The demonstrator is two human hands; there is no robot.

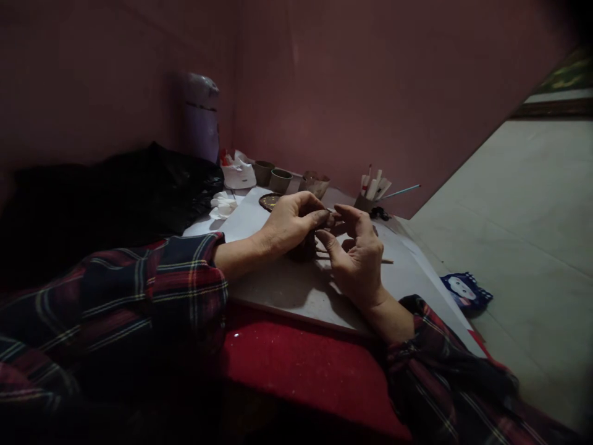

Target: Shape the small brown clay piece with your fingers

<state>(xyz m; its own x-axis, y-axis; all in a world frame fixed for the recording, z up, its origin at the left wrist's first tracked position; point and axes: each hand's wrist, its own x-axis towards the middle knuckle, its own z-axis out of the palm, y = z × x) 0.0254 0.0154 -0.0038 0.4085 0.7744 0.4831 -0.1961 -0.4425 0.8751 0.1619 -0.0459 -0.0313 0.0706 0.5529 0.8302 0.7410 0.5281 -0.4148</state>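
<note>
Over a white board (pixel 296 293), my left hand (pixel 296 222) is closed around a small dark object whose shape is mostly hidden by the fingers. My right hand (pixel 354 253) is just to its right, thumb and forefinger apart, with the fingertips near the dark piece. Below my left hand a dark brown lump (pixel 303 248) rests on the board. A thin wooden stick (pixel 387 261) lies partly behind my right hand. Past my left hand is a round dark dish (pixel 269 201) with yellowish spots.
Behind stand two small cups (pixel 280 180), a clear container (pixel 315 183) and a holder with sticks and a blue brush (pixel 402 191). A black bag (pixel 152 185) and a purple bottle (pixel 202 127) are at left. A blue packet (pixel 466 290) lies at right.
</note>
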